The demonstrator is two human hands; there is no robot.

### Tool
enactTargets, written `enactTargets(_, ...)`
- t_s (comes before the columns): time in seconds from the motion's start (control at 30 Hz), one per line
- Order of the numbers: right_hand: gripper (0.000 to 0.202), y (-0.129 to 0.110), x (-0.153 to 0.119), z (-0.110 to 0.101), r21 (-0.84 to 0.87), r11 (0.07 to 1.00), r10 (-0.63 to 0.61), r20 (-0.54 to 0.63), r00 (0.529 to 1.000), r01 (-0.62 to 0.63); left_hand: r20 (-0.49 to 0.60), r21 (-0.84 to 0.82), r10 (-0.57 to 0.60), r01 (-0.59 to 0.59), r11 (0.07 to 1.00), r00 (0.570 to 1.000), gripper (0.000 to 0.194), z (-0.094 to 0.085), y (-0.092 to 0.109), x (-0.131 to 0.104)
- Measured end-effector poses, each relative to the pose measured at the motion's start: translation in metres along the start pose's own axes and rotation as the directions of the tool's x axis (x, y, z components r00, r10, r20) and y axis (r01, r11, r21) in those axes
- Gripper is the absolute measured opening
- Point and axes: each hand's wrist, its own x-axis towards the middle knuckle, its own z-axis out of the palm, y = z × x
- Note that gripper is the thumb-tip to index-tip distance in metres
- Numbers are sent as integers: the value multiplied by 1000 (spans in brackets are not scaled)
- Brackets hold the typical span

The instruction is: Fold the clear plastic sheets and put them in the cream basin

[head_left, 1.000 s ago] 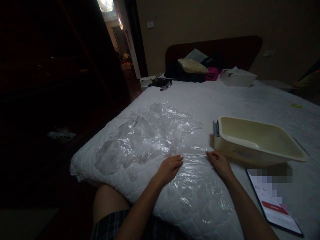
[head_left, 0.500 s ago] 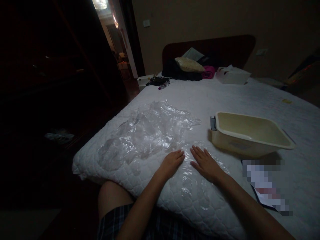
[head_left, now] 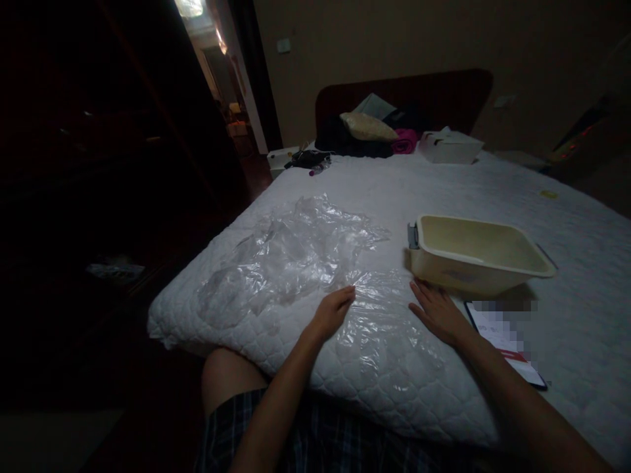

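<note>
A clear plastic bag (head_left: pixel 379 322) lies flat on the white quilted bed, near its front edge. My left hand (head_left: pixel 335 310) is at the bag's upper left corner, its fingers closed together on the plastic. To the right of the bag, my right hand (head_left: pixel 438 314) rests with its fingers spread, palm down, just below the cream plastic bin (head_left: pixel 463 279). Beyond my left hand spreads a heap of crumpled clear plastic (head_left: pixel 290 256).
A clipboard with papers (head_left: pixel 507 348) lies right of my right hand. At the headboard (head_left: pixel 444 92) are a pillow (head_left: pixel 367 126), a pink roll (head_left: pixel 404 141), dark cloth and a white box (head_left: pixel 451 146). A small bottle (head_left: pixel 318 169) lies at the far left edge.
My right hand has slid to the right, away from my left hand, and the clear bag between them looks more spread out. The view has shifted slightly.
</note>
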Motion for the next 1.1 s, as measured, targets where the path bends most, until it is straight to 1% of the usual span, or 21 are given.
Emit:
enactTargets(0.07, 60, -2, 0, 0, -3, 1000, -2, -11, 1000, 2, -56, -120, -106, 99, 988, 993, 27, -6, 6, -7)
enactTargets(0.1, 60, -1, 0, 1, -3, 1000, -5, -15, 1000, 5, -54, -153, -130, 121, 981, 990, 27, -9, 9, -12)
enactTargets(0.13, 60, -1, 0, 2, 0, 1000, -8, -16, 1000, 8, -32, -161, -128, 121, 980, 991, 28, -12, 12, -18)
enactTargets(0.2, 57, 2, 0, 6, 18, 1000, -7, -8, 1000, 7, 70, -121, -51, 59, 991, 996, 26, -18, 15, -32)
enactTargets(0.27, 54, 6, 1, 9, 53, 999, -1, 6, 1000, 0, 170, -47, 68, -61, 997, 983, 24, -20, 15, -44)
enactTargets(0.3, 52, 8, 2, 9, 76, 997, 2, 12, 1000, -3, 198, -16, 109, -108, 994, 974, 24, -21, 13, -49)
enactTargets(0.33, 52, 9, 3, 8, 105, 994, 4, 16, 1000, -6, 201, 7, 130, -134, 991, 971, 24, -21, 12, -52)
enactTargets(0.4, 51, 9, 7, 1, 180, 983, 20, 12, 1000, -22, 168, 24, 128, -134, 991, 977, 24, -19, 9, -54)
enactTargets(0.47, 51, 4, 11, -12, 267, 961, 78, -25, 997, -69, 121, 4, 98, -99, 995, 988, 22, -17, 7, -53)
enactTargets(0.5, 50, -1, 13, -20, 306, 946, 131, -60, 990, -107, 108, -13, 82, -81, 997, 991, 21, -17, 7, -52)
enactTargets(0.57, 48, -19, 16, -41, 376, 908, 251, -136, 958, -185, 107, -53, 47, -41, 998, 993, 18, -17, 9, -51)
enactTargets(0.6, 46, -31, 17, -52, 415, 890, 272, -144, 951, -191, 112, -76, 27, -18, 997, 993, 17, -18, 10, -50)
enactTargets(0.63, 44, -45, 17, -64, 441, 881, 253, -137, 958, -170, 115, -104, 4, 8, 994, 993, 15, -19, 11, -49)
enactTargets(0.67, 41, -62, 16, -74, 460, 880, 211, -146, 966, -123, 117, -139, -18, 34, 990, 993, 14, -20, 12, -49)
enactTargets(0.7, 39, -79, 15, -83, 470, 881, 135, -138, 981, -55, 112, -180, -42, 62, 982, 993, 14, -21, 12, -48)
enactTargets(0.77, 34, -114, 13, -95, 459, 885, -16, -128, 992, 73, 103, -269, -87, 112, 957, 991, 15, -23, 12, -47)
enactTargets(0.8, 32, -131, 11, -97, 446, 886, -78, -126, 989, 127, 97, -310, -103, 128, 942, 990, 16, -23, 12, -47)
enactTargets(0.87, 29, -157, 8, -96, 421, 872, -213, -136, 968, 251, 83, -368, -121, 143, 919, 989, 18, -24, 11, -47)
enactTargets(0.93, 27, -174, 6, -88, 402, 856, -291, -145, 946, 325, 68, -391, -134, 150, 908, 989, 18, -25, 9, -47)
enactTargets(1.0, 26, -184, 4, -79, 382, 859, -313, -133, 940, 340, 58, -391, -152, 163, 906, 987, 17, -27, 8, -46)
enactTargets(1.1, 27, -189, 3, -71, 326, 893, -298, -88, 950, 310, 65, -397, -172, 184, 899, 983, 16, -30, 8, -46)
